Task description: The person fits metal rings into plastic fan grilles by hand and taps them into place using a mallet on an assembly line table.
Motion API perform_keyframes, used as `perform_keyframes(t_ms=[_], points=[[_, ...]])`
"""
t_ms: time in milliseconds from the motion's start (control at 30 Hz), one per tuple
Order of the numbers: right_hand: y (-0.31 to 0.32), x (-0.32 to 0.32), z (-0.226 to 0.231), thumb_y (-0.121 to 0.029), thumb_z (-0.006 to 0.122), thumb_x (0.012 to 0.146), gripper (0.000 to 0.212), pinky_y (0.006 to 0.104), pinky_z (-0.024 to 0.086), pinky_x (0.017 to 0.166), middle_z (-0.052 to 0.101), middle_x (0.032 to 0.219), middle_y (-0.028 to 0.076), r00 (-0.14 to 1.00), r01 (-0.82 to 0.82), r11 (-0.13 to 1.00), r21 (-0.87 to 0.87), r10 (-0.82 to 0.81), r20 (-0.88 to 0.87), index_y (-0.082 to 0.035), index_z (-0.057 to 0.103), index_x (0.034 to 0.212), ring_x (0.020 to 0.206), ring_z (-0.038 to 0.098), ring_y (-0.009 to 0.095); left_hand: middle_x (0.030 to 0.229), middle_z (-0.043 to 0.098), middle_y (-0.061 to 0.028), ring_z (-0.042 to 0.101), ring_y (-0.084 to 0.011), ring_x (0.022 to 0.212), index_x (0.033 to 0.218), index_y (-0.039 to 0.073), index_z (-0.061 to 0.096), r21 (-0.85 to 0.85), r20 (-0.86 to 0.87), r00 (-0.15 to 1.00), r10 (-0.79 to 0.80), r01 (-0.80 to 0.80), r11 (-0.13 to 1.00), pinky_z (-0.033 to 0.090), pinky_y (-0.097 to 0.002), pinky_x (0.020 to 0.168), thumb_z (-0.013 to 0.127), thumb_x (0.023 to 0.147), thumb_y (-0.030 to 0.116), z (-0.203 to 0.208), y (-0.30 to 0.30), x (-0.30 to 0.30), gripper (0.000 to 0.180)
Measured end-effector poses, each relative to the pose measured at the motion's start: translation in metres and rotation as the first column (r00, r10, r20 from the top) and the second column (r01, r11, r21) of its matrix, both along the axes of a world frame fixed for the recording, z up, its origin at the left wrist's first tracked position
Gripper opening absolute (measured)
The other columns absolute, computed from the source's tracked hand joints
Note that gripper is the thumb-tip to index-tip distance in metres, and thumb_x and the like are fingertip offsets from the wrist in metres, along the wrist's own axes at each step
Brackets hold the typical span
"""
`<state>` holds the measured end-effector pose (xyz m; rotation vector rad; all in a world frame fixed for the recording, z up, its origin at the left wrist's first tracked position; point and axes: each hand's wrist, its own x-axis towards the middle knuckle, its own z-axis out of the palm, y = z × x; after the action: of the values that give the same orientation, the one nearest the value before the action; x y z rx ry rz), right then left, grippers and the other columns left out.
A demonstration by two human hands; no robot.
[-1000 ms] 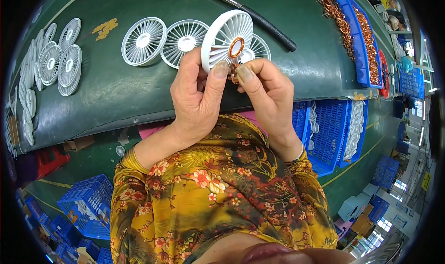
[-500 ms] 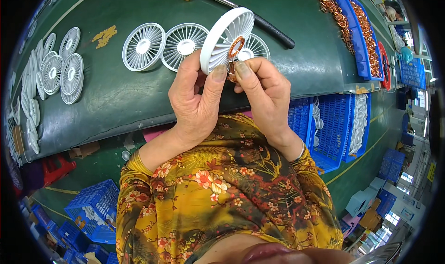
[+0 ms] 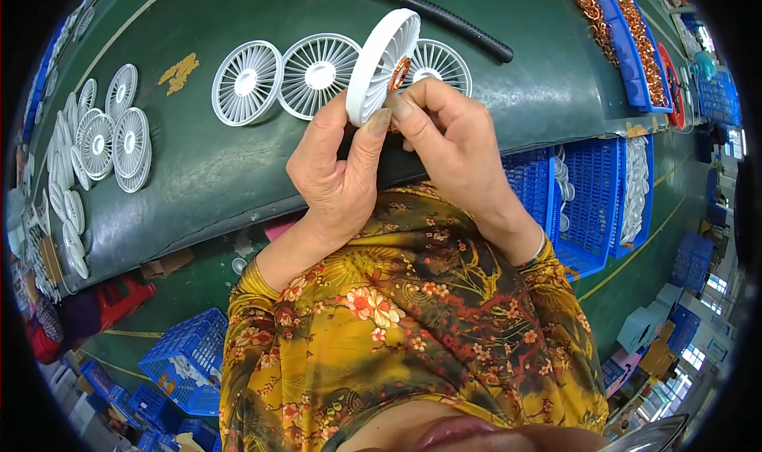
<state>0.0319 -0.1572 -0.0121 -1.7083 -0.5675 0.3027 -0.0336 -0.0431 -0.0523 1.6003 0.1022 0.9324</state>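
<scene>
hidden: copper coil (image 3: 399, 72) mostly behind tilted white fan grille (image 3: 381, 65), seemingly seated in hub | left hand (image 3: 337, 174) pinches grille rim above bench (image 3: 238, 158) | right hand (image 3: 444, 134) fingertips grip at coil

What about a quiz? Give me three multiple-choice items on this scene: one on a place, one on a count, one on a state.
1. Where does the hammer lie?
A. On the far part of the bench
B. In a blue crate
C. On the floor

2. How many white grilles lie flat in the row beyond the hands?
A. One
B. Three
C. Six

3. How is the held white grille standing?
A. Flat
B. Tilted on edge
C. Broken in half

A: it rests on the green bench.
B: three lie side by side.
B: the left hand and right hand hold it edgewise.
</scene>
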Motion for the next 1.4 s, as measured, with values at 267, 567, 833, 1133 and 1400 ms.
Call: perform_keyframes(t_ms=[267,567,833,1133,1400], points=[[-0.012,-0.006,0.006,-0.021,0.059,0.094,0.021,0.0196,0.043,0.059,0.060,0.077,-0.001,0.891,-0.181,0.948,0.263,0.271,-0.364,-0.001,0.061,0.086,0.066,0.050,0.003,0.105,0.062,-0.0059,0.057,-0.0096,0.090,0.116,-0.003,0.053,-0.275,0.126,0.992,-0.033,0.067,0.959,0.047,-0.0246,0.081,0.058,0.095,0.011,0.016,0.014,0.007,0.026],[0.000,0.041,-0.014,-0.022,0.062,0.092,0.024,0.0221,0.042,0.055,0.057,0.069,-0.002,0.977,-0.192,0.970,0.149,0.204,-0.064,-0.001,0.060,0.081,0.063,0.050,0.004,0.111,0.061,-0.0083,0.063,-0.0171,0.097,0.117,0.002,0.052,-0.448,0.013,0.997,-0.073,0.071,0.891,0.057,-0.0328,0.078,0.049,0.099,0.019,0.019,0.018,0.008,0.025],[0.000,0.030,-0.014,-0.007,0.072,0.071,0.018,0.0339,0.047,0.058,0.060,0.079,0.008,0.759,-0.021,0.999,-0.037,0.041,0.649,-0.005,0.060,0.084,0.069,0.059,0.025,0.108,0.061,-0.0082,0.064,-0.0163,0.092,0.117,0.002,0.051,-0.431,-0.008,0.997,-0.078,0.067,0.900,0.057,-0.0326,0.075,0.049,0.099,0.018,0.014,0.019,0.010,0.025],[0.015,0.034,-0.010,-0.007,0.067,0.073,0.012,0.0348,0.046,0.062,0.057,0.081,0.007,0.534,-0.066,0.997,-0.039,0.068,0.843,-0.006,0.057,0.080,0.070,0.057,0.024,0.092,0.061,-0.0002,0.053,-0.0033,0.078,0.107,0.001,0.057,-0.381,-0.084,0.993,-0.086,0.048,0.923,0.045,-0.0199,0.071,0.057,0.096,0.015,0.013,0.012,0.009,0.018],[0.007,0.023,-0.001,-0.003,0.069,0.074,0.013,0.0367,0.046,0.062,0.057,0.076,0.009,0.703,-0.305,0.947,-0.100,0.295,0.648,-0.004,0.057,0.079,0.069,0.057,0.029,0.106,0.062,-0.0094,0.063,-0.0159,0.091,0.114,-0.001,0.053,-0.395,-0.023,0.999,-0.030,0.019,0.918,0.056,-0.0313,0.077,0.050,0.098,0.014,0.014,0.023,0.009,0.022]])
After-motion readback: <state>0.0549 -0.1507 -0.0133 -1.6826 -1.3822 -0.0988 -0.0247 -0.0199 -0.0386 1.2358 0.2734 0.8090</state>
